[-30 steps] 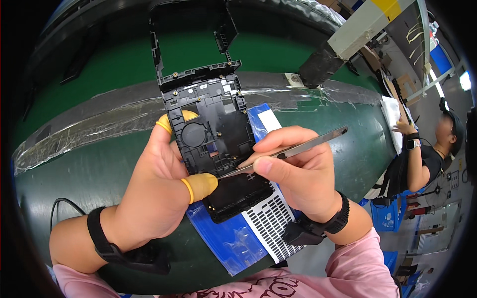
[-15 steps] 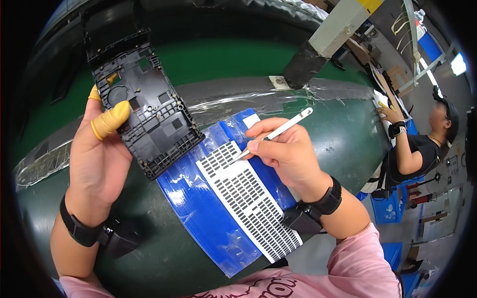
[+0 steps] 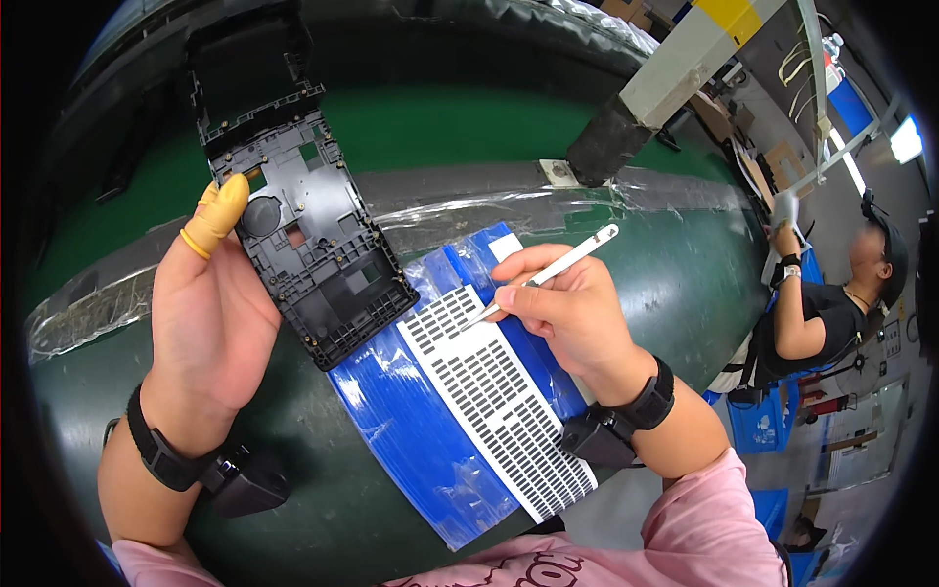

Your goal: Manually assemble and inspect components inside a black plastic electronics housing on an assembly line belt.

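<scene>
My left hand [image 3: 217,318], with a yellow finger cot on the thumb, grips the left edge of a black plastic device housing [image 3: 337,210]. The housing is tilted, with cutouts, a round recess and small brass-coloured inserts. Between the thumb and fingers of my right hand [image 3: 577,311] is a pair of slim white tweezers [image 3: 570,258]. Their tip meets the upper part of a white sheet of small black rectangular stickers [image 3: 506,420]. That sheet lies on a blue plastic-covered board [image 3: 396,421], whose upper corner the housing overhangs.
A dark green work surface [image 3: 675,264] lies beneath, with a taped black strip [image 3: 450,196] running across it. A post [image 3: 636,108] rises beyond the strip. At the right, a co-worker in black [image 3: 817,323] has an arm raised. Blue bins [image 3: 763,421] stand below.
The housing and my left hand have shifted slightly right and down in view, and the left thumb sits nearer the housing's edge. The tweezers stay near the same sticker rows. The co-worker's hand has risen.
</scene>
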A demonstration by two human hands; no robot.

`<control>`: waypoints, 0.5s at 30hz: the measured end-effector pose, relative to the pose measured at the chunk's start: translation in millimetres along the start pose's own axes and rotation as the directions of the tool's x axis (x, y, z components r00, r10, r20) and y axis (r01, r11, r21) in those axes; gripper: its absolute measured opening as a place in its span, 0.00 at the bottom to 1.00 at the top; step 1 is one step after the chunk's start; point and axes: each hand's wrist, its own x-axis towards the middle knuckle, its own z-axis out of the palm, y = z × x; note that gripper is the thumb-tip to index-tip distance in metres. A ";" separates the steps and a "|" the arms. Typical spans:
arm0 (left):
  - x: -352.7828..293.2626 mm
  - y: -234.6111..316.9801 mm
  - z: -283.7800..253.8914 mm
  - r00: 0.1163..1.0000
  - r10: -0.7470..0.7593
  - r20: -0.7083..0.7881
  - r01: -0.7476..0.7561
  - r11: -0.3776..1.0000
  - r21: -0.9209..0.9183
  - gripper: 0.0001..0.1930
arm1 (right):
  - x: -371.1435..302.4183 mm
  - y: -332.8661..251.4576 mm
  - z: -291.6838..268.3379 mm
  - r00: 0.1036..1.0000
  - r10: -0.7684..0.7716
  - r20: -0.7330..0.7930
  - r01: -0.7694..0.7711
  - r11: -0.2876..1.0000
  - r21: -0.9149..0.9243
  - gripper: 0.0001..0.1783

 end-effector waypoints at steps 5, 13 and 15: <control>-4.0 -8.0 8.2 1.000 -0.027 -0.014 0.026 0.999 -0.019 0.17 | -0.7 -3.6 -1.4 0.999 -0.020 0.037 0.019 0.999 0.038 0.10; -13.2 -13.8 16.9 0.999 -0.033 -0.015 0.033 0.999 0.029 0.15 | -16.3 -28.3 7.5 0.985 -0.136 0.109 0.120 0.982 0.142 0.12; -13.0 -12.1 16.3 0.999 -0.023 0.026 0.023 0.999 0.027 0.15 | -15.4 -27.4 13.4 0.984 -0.166 0.067 0.161 0.984 0.077 0.12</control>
